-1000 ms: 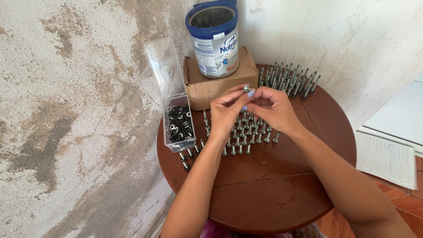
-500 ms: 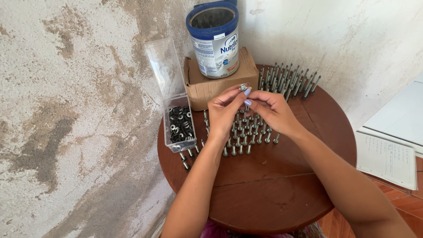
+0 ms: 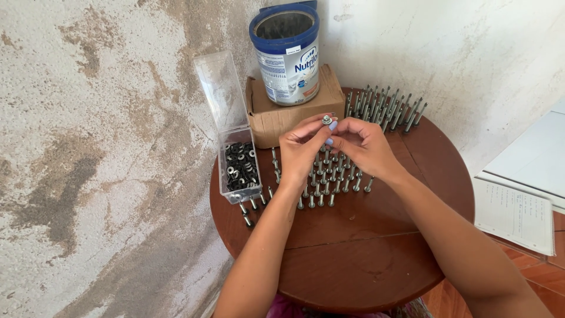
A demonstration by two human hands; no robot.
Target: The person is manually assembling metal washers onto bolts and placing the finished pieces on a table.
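Hands fitting washer onto screw over round table.
Left hand [image 3: 303, 147] and right hand [image 3: 360, 144] pinch one screw [image 3: 326, 120] together above standing screws [image 3: 329, 176]; likely mid-assembly, washer box [image 3: 238, 168] to the left, finished screw would need standing upright.
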